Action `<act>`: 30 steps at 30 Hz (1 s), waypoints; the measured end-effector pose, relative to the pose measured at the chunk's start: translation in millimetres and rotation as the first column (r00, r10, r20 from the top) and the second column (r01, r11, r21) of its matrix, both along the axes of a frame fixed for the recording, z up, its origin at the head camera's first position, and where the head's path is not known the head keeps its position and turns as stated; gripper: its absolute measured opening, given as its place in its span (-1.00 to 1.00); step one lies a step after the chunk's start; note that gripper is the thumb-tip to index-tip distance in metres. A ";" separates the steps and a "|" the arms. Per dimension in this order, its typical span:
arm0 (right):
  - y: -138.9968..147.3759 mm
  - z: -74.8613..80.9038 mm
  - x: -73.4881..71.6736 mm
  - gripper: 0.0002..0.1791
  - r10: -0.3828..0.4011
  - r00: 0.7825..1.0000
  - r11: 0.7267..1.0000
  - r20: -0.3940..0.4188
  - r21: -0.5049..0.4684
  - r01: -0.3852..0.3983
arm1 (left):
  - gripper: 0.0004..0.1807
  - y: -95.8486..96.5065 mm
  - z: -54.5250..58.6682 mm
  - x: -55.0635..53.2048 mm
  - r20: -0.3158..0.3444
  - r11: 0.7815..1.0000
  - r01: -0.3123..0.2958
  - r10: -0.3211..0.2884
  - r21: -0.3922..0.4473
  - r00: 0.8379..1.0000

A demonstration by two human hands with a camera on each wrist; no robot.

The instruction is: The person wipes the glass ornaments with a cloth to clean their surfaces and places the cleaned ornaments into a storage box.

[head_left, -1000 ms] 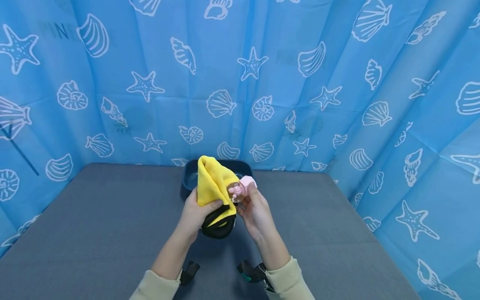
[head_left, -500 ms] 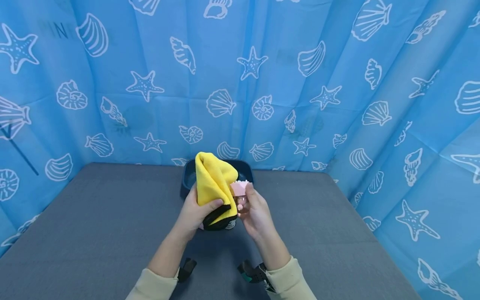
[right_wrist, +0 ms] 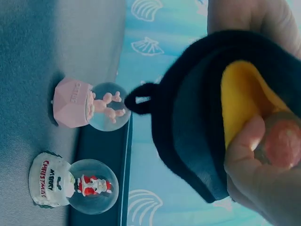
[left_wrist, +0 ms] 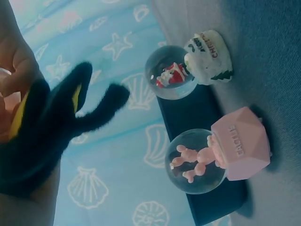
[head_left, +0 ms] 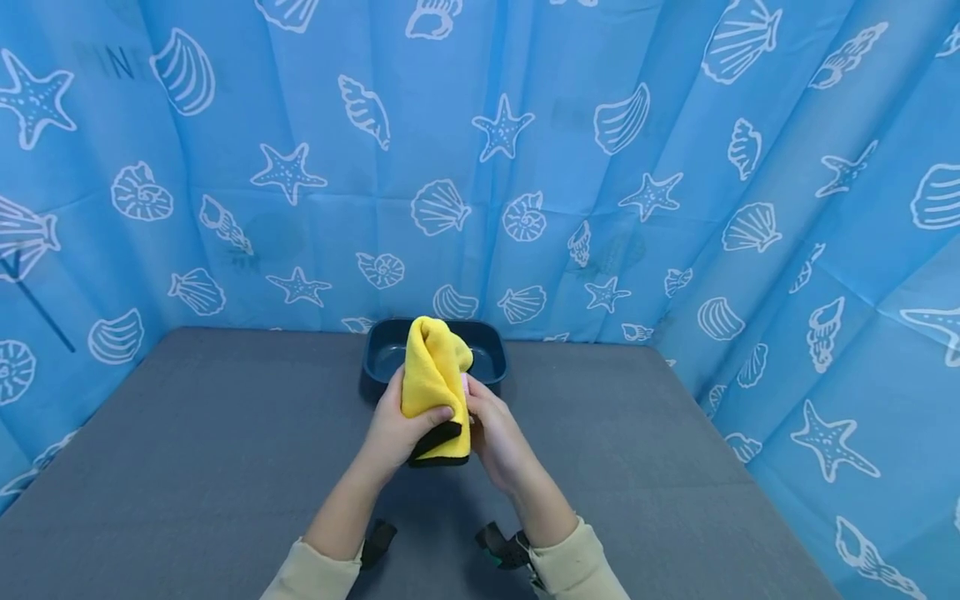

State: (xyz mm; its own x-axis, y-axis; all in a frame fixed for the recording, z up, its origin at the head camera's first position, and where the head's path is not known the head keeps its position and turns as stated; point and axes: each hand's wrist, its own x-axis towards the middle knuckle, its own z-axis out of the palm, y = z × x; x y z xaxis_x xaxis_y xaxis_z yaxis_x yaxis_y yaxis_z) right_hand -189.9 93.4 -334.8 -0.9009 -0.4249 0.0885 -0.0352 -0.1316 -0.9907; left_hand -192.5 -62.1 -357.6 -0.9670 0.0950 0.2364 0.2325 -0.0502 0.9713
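Note:
My left hand (head_left: 397, 425) grips a folded yellow towel (head_left: 435, 375) with black edging, its thumb across the front. My right hand (head_left: 498, 437) holds a small snow globe (right_wrist: 284, 141) against the towel's yellow lining; only a pink sliver of it shows in the head view. In the wrist views, two more snow globes stand on the table below the hands. One has a faceted pink base marked CACTUS (left_wrist: 240, 146) and a pink cactus inside. The other, a white Christmas globe (left_wrist: 211, 56), contains a red-and-white Santa figure. Both are hidden behind the towel in the head view.
A dark blue rectangular basin (head_left: 384, 358) stands at the back of the grey table (head_left: 247, 433), just beyond the towel. Behind the table hangs a blue curtain (head_left: 322, 225) with shell and starfish prints, which continues along the right side.
The right hand has turned the pink-based snow globe base-up, then moved left, taking it mostly behind the towel. The towel has shifted slightly and looks narrower; the left hand keeps its grip.

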 end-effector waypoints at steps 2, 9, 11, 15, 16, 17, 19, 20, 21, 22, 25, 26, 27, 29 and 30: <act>0.1 1.1 -0.2 -0.66 0.035 0.999 0.999 -0.006 0.012 -0.035 | -0.29 0.4 -0.7 1.3 0.006 0.999 -0.034 0.034 0.017 0.999; 0.0 -1.3 -1.0 -0.55 0.059 0.996 0.995 -0.072 0.090 -0.053 | -0.40 6.1 -5.0 3.3 0.020 0.978 -0.145 0.144 0.147 0.989; -0.6 -1.9 0.0 -0.52 0.038 0.995 0.992 -0.095 0.126 -0.026 | -0.44 7.8 -6.0 3.0 0.036 0.966 -0.176 0.172 0.191 0.984; -1.3 -2.7 2.2 -0.46 -0.005 0.993 0.989 -0.121 0.149 0.023 | -0.49 9.4 -5.8 2.0 0.079 0.940 -0.228 0.214 0.256 0.974; -1.4 -3.0 2.6 -0.46 -0.017 0.992 0.988 -0.124 0.148 0.035 | -0.50 9.3 -5.2 1.8 0.089 0.935 -0.237 0.221 0.264 0.971; -1.5 -3.3 2.8 -0.46 -0.030 0.992 0.989 -0.123 0.143 0.047 | -0.50 9.0 -4.6 1.7 0.097 0.932 -0.246 0.228 0.267 0.969; -1.1 -3.9 2.9 -0.45 -0.051 0.991 0.990 -0.122 0.125 0.066 | -0.52 8.4 -3.7 1.0 0.110 0.927 -0.259 0.238 0.270 0.965; -0.8 -4.1 3.0 -0.45 -0.056 0.991 0.991 -0.119 0.113 0.069 | -0.52 8.0 -3.3 0.5 0.116 0.926 -0.266 0.243 0.267 0.963; -0.4 -3.9 3.2 -0.45 -0.058 0.992 0.993 -0.114 0.098 0.069 | -0.52 7.3 -2.8 -0.3 0.128 0.924 -0.277 0.251 0.263 0.959; 0.0 -3.9 3.4 -0.44 -0.060 0.993 0.994 -0.106 0.084 0.069 | -0.51 6.6 -2.3 -0.9 0.139 0.923 -0.285 0.256 0.261 0.957; 1.4 -3.3 4.1 -0.39 -0.069 0.995 0.996 -0.072 0.044 0.072 | -0.48 3.2 -0.6 -2.4 0.166 0.916 -0.285 0.246 0.281 0.955; 1.7 -3.0 4.5 -0.37 -0.081 0.995 0.996 -0.058 0.038 0.084 | -0.46 1.6 0.1 -2.7 0.170 0.913 -0.278 0.236 0.298 0.957; 2.0 -2.7 4.8 -0.36 -0.096 0.994 0.995 -0.052 0.036 0.098 | -0.45 0.0 0.7 -2.6 0.172 0.912 -0.268 0.224 0.310 0.959; 2.3 -2.8 5.1 -0.35 -0.131 0.990 0.990 -0.049 0.042 0.133 | -0.43 -2.2 2.3 -1.6 0.163 0.912 -0.235 0.190 0.335 0.968; 2.2 -2.7 5.4 -0.36 -0.149 0.988 0.987 -0.051 0.047 0.152 | -0.42 -2.8 2.8 -1.0 0.156 0.916 -0.222 0.179 0.334 0.971</act>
